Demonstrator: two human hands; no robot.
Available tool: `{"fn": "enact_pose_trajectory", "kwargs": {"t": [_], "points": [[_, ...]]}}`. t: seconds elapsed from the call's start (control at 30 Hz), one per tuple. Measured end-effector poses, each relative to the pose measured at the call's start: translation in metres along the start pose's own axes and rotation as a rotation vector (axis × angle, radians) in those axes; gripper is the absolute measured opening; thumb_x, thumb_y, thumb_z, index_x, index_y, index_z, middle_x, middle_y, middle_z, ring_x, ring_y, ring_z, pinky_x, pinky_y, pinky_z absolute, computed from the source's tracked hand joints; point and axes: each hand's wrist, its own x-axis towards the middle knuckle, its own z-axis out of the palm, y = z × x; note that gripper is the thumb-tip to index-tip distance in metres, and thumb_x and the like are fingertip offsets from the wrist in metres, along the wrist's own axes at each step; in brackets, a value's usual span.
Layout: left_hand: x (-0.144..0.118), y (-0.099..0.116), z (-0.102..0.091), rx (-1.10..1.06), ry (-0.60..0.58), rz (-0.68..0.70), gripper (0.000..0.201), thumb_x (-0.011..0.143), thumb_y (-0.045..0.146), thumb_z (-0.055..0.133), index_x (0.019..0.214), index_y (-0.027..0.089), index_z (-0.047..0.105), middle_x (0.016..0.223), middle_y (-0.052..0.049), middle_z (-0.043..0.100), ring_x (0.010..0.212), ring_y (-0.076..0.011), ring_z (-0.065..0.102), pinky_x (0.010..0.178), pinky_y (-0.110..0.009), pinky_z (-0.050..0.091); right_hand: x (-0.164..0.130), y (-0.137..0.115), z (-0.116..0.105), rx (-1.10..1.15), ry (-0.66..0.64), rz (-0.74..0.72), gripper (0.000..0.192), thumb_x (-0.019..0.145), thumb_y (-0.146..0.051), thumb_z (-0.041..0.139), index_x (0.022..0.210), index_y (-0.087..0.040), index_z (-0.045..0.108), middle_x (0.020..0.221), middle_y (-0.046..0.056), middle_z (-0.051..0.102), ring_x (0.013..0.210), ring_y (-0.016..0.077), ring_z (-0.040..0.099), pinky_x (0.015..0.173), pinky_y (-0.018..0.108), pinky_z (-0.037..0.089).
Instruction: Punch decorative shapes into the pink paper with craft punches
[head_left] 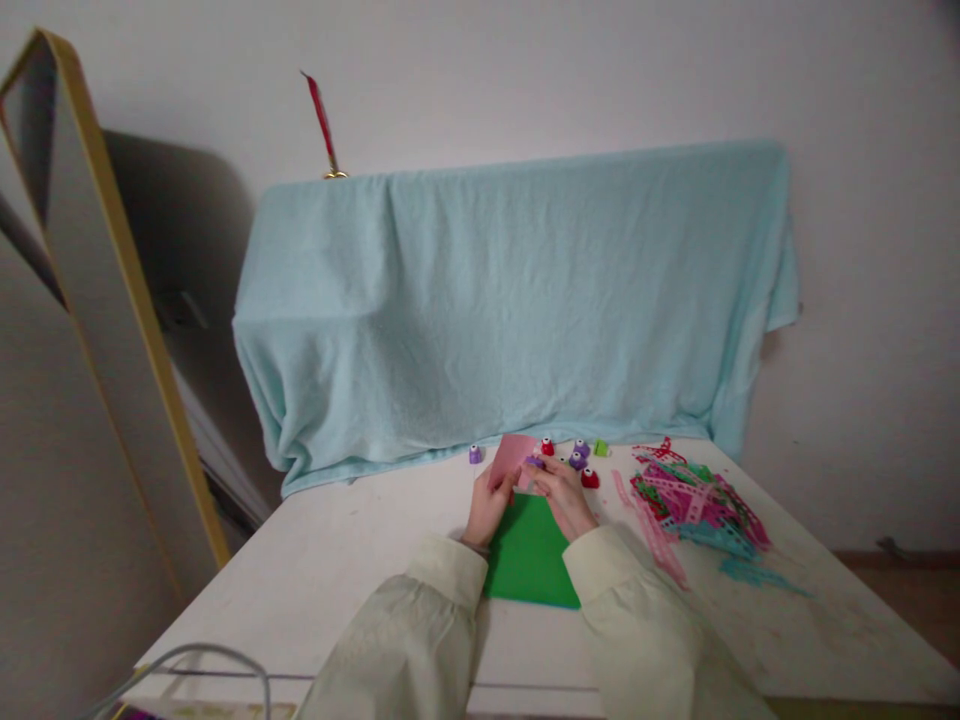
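Observation:
My left hand (487, 505) holds the left edge of a pink paper sheet (514, 455) lifted a little above the white table (330, 570). My right hand (564, 495) grips a small purple paper punch (535, 462) set on the sheet's right edge. A green paper sheet (529, 560) lies flat under both wrists. Both sleeves are pale cream.
Several small punches sit behind the hands: purple (475, 455), red (547, 447), purple (580, 448), green (600, 448), red (590, 479). A heap of punched pink, green and teal paper scraps (694, 500) lies right. A light blue cloth (510, 300) drapes something at the back. A gold-framed mirror (112, 300) leans left.

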Motion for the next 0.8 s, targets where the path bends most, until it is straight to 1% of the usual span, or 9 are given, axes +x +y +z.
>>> {"fn": "enact_pose_trajectory", "kwargs": {"t": [0.1, 0.17, 0.27, 0.47, 0.67, 0.8], "points": [[0.0, -0.002, 0.0, -0.015, 0.014, -0.034, 0.044, 0.08, 0.051, 0.053, 0.058, 0.013, 0.057, 0.048, 0.001, 0.053, 0.05, -0.0129, 0.049, 0.051, -0.023, 0.034, 0.001, 0.002, 0.0, -0.004, -0.002, -0.012, 0.03, 0.061, -0.04, 0.076, 0.07, -0.015, 0.062, 0.06, -0.003, 0.049, 0.049, 0.0069, 0.033, 0.046, 0.023, 0.023], [0.001, -0.004, -0.001, -0.015, 0.02, -0.036, 0.045, 0.08, 0.051, 0.053, 0.058, 0.012, 0.057, 0.048, 0.0, 0.054, 0.049, -0.0126, 0.048, 0.05, -0.023, 0.034, 0.002, 0.006, 0.0, -0.008, -0.012, -0.012, 0.03, 0.062, -0.04, 0.076, 0.074, -0.015, 0.063, 0.06, -0.003, 0.048, 0.049, 0.0068, 0.033, 0.046, 0.023, 0.023], [0.002, -0.007, -0.002, -0.01, 0.024, -0.043, 0.046, 0.081, 0.051, 0.051, 0.058, 0.012, 0.058, 0.048, 0.0, 0.054, 0.048, -0.0121, 0.047, 0.05, -0.023, 0.033, 0.003, 0.011, 0.002, -0.017, -0.033, -0.001, 0.033, 0.061, -0.04, 0.077, 0.079, -0.016, 0.063, 0.064, -0.003, 0.051, 0.051, 0.0075, 0.038, 0.045, 0.022, 0.024], [0.004, -0.013, 0.001, -0.015, 0.045, -0.078, 0.045, 0.081, 0.052, 0.051, 0.065, 0.011, 0.061, 0.048, 0.0, 0.054, 0.045, -0.0121, 0.046, 0.046, -0.022, 0.031, 0.002, 0.011, 0.004, -0.006, -0.044, -0.008, 0.037, 0.059, -0.044, 0.077, 0.079, -0.016, 0.062, 0.069, 0.0, 0.057, 0.055, 0.0094, 0.044, 0.048, 0.023, 0.03], [0.003, -0.006, 0.0, 0.02, 0.05, -0.05, 0.046, 0.081, 0.052, 0.051, 0.061, 0.011, 0.061, 0.047, 0.0, 0.053, 0.045, -0.0121, 0.047, 0.047, -0.022, 0.033, 0.0, 0.007, 0.004, 0.021, -0.062, -0.004, 0.034, 0.062, -0.041, 0.076, 0.08, -0.016, 0.063, 0.069, -0.001, 0.056, 0.056, 0.0095, 0.044, 0.05, 0.023, 0.032], [0.002, -0.002, -0.001, 0.004, 0.086, -0.052, 0.046, 0.08, 0.052, 0.053, 0.056, 0.012, 0.059, 0.044, 0.001, 0.051, 0.044, -0.0116, 0.046, 0.047, -0.022, 0.033, 0.0, 0.007, 0.003, 0.021, -0.034, 0.01, 0.033, 0.063, -0.038, 0.076, 0.086, -0.017, 0.065, 0.068, -0.001, 0.056, 0.055, 0.0096, 0.044, 0.05, 0.023, 0.033]]}}
